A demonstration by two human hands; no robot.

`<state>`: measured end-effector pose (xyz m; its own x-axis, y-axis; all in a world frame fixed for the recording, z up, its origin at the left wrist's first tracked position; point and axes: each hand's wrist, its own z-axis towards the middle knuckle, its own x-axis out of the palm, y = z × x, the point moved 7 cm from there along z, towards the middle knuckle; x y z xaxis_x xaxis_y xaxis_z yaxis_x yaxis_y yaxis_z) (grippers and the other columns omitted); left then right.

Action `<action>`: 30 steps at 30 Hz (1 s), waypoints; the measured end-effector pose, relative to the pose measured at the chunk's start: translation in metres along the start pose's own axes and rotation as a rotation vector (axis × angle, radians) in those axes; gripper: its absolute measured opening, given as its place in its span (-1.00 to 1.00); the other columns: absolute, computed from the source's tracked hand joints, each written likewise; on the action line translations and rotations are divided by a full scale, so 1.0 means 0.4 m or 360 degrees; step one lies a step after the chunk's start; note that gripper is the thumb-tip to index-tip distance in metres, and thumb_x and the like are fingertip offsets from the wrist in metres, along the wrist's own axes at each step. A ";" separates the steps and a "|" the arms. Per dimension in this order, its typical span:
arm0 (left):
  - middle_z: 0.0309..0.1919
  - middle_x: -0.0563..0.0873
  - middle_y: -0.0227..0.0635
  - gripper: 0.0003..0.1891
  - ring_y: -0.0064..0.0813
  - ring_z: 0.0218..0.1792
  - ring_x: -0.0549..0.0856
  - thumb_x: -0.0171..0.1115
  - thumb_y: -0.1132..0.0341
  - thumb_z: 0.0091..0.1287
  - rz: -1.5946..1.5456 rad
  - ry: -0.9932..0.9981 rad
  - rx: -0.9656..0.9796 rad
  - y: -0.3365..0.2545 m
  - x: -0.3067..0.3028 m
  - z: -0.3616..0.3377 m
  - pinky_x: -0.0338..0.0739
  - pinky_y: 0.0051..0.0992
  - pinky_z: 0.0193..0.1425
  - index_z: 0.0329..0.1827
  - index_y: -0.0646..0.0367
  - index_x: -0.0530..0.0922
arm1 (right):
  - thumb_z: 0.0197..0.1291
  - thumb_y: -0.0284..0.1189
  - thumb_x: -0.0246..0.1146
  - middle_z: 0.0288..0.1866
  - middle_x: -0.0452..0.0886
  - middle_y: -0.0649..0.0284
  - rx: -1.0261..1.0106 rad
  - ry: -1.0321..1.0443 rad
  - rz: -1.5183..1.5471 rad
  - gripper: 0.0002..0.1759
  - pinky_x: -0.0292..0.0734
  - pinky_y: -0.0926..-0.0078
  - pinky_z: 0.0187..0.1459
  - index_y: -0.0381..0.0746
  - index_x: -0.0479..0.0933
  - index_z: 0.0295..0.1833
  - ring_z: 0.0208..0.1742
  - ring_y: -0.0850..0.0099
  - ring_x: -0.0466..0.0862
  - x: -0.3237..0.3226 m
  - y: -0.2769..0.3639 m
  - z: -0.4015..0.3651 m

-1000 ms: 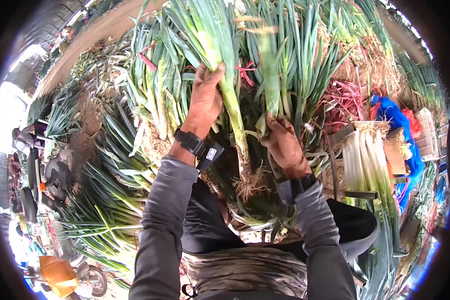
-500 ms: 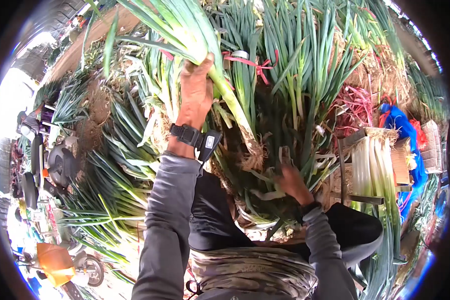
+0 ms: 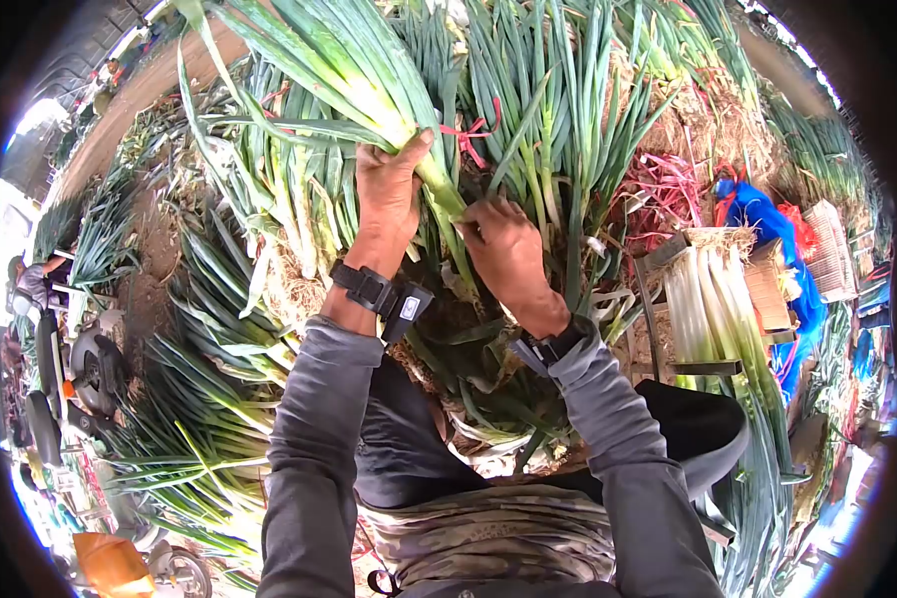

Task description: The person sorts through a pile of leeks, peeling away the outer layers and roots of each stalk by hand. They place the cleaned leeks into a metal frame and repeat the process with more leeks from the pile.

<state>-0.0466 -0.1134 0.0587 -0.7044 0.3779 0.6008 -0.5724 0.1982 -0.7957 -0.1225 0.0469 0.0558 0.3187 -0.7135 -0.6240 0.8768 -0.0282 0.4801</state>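
Note:
My left hand (image 3: 389, 194) is wrapped round a thick leek (image 3: 437, 184) where its green leaves fan out. The leaves point up and to the left, and the pale stalk slants down to the right. My right hand (image 3: 506, 254) is against the stalk just below, fingers bent in a pinch on its side. Its palm and wrist cover part of the lower stalk, and the root end cannot be made out. Loose leek leaves (image 3: 488, 384) lie beneath the hands, between my legs.
Bundled leeks (image 3: 538, 120) stand ahead, some with red ties (image 3: 473, 135). More leeks (image 3: 219, 399) are piled at left. At right are a metal-framed stand (image 3: 706, 369) bearing peeled leeks (image 3: 713, 299), red strips (image 3: 658, 194) and blue plastic (image 3: 777, 234). Motorbikes stand far left.
My right hand has risen from the loose leaves below to the leek stalk and closed on it. My left hand keeps its hold, and the view has shifted slightly.

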 end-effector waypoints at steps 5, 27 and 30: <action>-0.04 0.74 -0.39 -0.49 -0.46 -0.02 0.73 0.59 0.54 0.17 0.0005 -0.0019 0.0014 0.016 0.001 0.016 0.65 -0.27 -0.02 -0.02 -0.04 0.39 | 0.19 -0.46 0.44 -0.29 0.62 0.17 -0.0279 0.0274 0.0218 -0.83 0.61 0.18 -0.22 -0.20 0.55 -0.22 -0.24 0.12 0.68 -0.004 0.044 -0.091; -0.01 0.65 -0.17 -0.13 -0.41 -0.23 0.71 0.49 0.19 0.35 0.0456 -0.0249 0.0452 0.052 -0.140 0.145 0.64 -0.43 -0.26 0.51 0.43 0.13 | 0.39 -0.39 0.30 -0.24 0.65 -0.10 0.0247 0.0606 0.0476 -0.82 0.55 -0.03 -0.29 -0.21 0.51 0.01 -0.24 -0.21 0.64 0.068 -0.047 -0.516; -0.23 0.69 -0.33 -0.56 -0.45 -0.37 0.71 0.41 0.25 0.43 0.0344 -0.0191 0.0449 0.014 -0.076 0.095 0.61 -0.45 -0.40 0.19 0.25 0.41 | 0.45 -0.32 0.25 -0.36 0.68 0.01 0.0512 0.0891 0.0497 -0.78 0.56 0.10 -0.40 -0.26 0.48 -0.02 -0.35 0.08 0.75 0.052 -0.079 -0.497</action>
<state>-0.0444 -0.1580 0.0389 -0.8560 0.2720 0.4396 -0.4868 -0.1381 -0.8625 -0.0720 0.1721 -0.0948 0.7499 -0.2579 -0.6093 0.5926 -0.1478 0.7918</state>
